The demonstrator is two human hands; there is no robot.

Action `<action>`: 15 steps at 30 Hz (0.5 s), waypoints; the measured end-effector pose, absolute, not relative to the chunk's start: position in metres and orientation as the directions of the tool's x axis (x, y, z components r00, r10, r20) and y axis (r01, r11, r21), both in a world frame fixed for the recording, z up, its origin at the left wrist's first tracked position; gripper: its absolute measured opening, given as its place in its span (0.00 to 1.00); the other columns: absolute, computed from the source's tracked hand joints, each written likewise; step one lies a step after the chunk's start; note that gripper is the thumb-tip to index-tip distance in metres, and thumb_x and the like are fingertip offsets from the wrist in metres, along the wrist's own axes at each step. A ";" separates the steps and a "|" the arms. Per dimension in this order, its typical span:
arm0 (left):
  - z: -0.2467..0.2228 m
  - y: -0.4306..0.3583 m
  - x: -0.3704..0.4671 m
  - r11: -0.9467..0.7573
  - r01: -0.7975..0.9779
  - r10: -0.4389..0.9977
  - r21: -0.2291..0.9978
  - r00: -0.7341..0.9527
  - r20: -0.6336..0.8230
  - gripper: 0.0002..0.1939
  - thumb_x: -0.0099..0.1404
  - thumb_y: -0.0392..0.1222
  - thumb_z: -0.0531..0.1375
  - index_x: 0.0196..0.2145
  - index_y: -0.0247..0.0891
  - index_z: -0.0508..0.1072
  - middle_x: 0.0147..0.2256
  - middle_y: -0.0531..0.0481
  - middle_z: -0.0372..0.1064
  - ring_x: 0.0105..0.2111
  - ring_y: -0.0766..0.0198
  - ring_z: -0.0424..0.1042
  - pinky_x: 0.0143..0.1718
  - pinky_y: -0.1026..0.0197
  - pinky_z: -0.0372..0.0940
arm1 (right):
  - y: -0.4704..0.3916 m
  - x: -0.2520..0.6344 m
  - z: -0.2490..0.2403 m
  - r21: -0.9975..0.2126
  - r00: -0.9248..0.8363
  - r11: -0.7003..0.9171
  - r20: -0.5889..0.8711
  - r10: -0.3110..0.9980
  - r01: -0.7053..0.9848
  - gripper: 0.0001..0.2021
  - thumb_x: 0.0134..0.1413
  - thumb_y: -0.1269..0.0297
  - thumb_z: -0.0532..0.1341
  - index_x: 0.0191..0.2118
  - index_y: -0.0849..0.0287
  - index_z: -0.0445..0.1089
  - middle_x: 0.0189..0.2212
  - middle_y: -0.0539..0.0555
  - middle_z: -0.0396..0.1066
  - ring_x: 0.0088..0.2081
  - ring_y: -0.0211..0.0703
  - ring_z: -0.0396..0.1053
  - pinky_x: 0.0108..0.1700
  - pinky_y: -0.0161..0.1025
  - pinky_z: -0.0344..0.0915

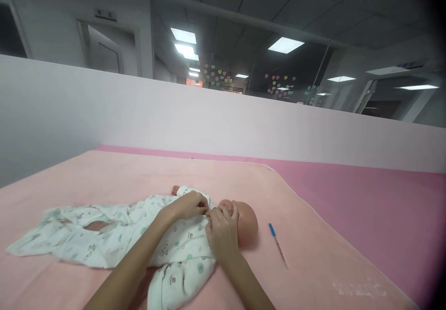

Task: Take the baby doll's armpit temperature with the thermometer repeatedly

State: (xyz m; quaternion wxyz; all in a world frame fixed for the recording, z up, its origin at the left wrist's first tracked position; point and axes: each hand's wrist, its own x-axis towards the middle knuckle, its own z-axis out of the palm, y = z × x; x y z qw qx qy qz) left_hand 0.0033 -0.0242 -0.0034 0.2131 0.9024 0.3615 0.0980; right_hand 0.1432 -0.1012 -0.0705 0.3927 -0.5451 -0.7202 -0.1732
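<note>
A baby doll lies on its back, its head toward the right. It wears a white onesie printed with small green and grey figures. At the neck of the onesie, my left hand has its fingers curled in a pinch on the collar. Right beside it, my right hand bends over the collar below the doll's chin, fingers closed together, one finger up along the face. The fingertips of both hands partly hide the cloth they hold. One small doll hand pokes out of the far sleeve.
A thin glass-like stick with a blue cap, perhaps a thermometer, lies right of the doll's head. Beneath everything is a peach blanket over a pink mat. A white padded wall runs along the back.
</note>
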 end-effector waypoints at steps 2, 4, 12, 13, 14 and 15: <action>-0.003 -0.025 0.005 -0.659 0.622 0.692 0.423 0.722 0.017 0.11 0.56 0.41 0.50 0.24 0.38 0.70 0.23 0.52 0.69 0.21 0.67 0.62 0.21 0.65 0.51 | -0.102 0.144 -0.070 -0.158 -0.101 0.334 0.760 0.642 0.929 0.09 0.45 0.76 0.54 0.31 0.56 0.65 0.27 0.50 0.67 0.37 0.44 0.62 0.59 0.57 0.38; 0.000 -0.028 0.007 -0.671 0.632 0.690 0.387 0.724 0.013 0.11 0.55 0.40 0.50 0.23 0.38 0.70 0.22 0.52 0.68 0.21 0.67 0.62 0.22 0.65 0.51 | -0.102 0.145 -0.071 -0.128 -0.118 0.325 0.761 0.638 0.937 0.07 0.47 0.75 0.54 0.30 0.56 0.66 0.27 0.50 0.67 0.37 0.44 0.62 0.59 0.57 0.37; 0.008 -0.035 0.009 -0.636 0.726 0.742 0.264 0.669 -0.052 0.13 0.57 0.42 0.49 0.24 0.40 0.72 0.27 0.53 0.72 0.25 0.64 0.66 0.45 0.48 0.53 | -0.098 0.146 -0.082 -0.050 -0.139 0.336 0.846 0.514 0.940 0.08 0.52 0.74 0.54 0.28 0.58 0.68 0.24 0.49 0.70 0.37 0.42 0.62 0.59 0.57 0.38; 0.007 -0.035 0.009 -0.627 0.735 0.748 0.260 0.661 -0.065 0.13 0.58 0.43 0.49 0.25 0.41 0.72 0.27 0.52 0.72 0.26 0.64 0.66 0.46 0.46 0.51 | -0.098 0.145 -0.083 -0.052 -0.131 0.338 0.858 0.497 0.940 0.09 0.52 0.75 0.53 0.28 0.58 0.68 0.23 0.49 0.70 0.37 0.41 0.63 0.59 0.56 0.38; 0.007 -0.035 0.009 -0.622 0.738 0.749 0.263 0.659 -0.075 0.13 0.58 0.43 0.49 0.26 0.41 0.72 0.28 0.52 0.72 0.26 0.64 0.66 0.47 0.44 0.50 | -0.098 0.144 -0.083 -0.054 -0.121 0.336 0.869 0.479 0.940 0.09 0.53 0.75 0.53 0.27 0.58 0.68 0.22 0.49 0.69 0.36 0.41 0.63 0.59 0.56 0.38; 0.007 -0.035 0.009 -0.621 0.737 0.747 0.269 0.660 -0.082 0.13 0.57 0.43 0.49 0.27 0.42 0.73 0.29 0.52 0.72 0.27 0.64 0.66 0.47 0.43 0.49 | -0.097 0.144 -0.084 -0.058 -0.110 0.330 0.877 0.467 0.942 0.09 0.53 0.75 0.53 0.27 0.58 0.68 0.22 0.49 0.69 0.36 0.41 0.64 0.59 0.56 0.38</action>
